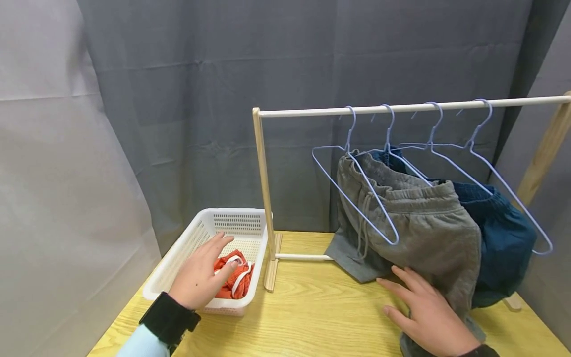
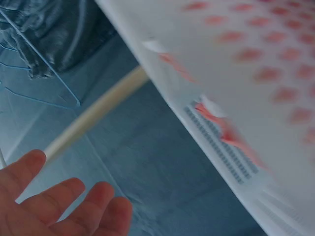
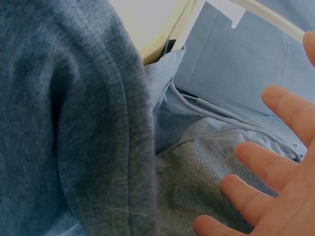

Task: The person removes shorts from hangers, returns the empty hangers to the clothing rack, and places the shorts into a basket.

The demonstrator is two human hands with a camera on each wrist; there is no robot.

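left hand [image 1: 200, 277]: I've got it hovering over the white basket [image 1: 176, 265], fingers [image 1: 223, 241] straight and a bit spread, holding nothing. The tips sit right over the orange garment [image 1: 234, 277]; can't tell if they actually touch it.
orange garment: bunched up in the near right part of the basket, with a white band across it.
right hand [image 1: 428, 312]: flat, fingers loosely apart, lying on the lower part of the grey shorts [image 1: 415, 223] where they droop to the counter [image 1: 312, 307]. No grip on them.
grey shorts: draped over a light blue hanger [image 1: 357, 193] on the wooden rack [image 1: 267, 198], drawstring dangling at the front.
blue shorts [image 1: 504, 238]: hanging just behind the grey pair, touching them.
other hangers: more of them hooked along the top rail [image 1: 415, 106].
wrist views: the left one is pretty blurry, mostly basket wall; the right one shows grey fabric and my open fingers.
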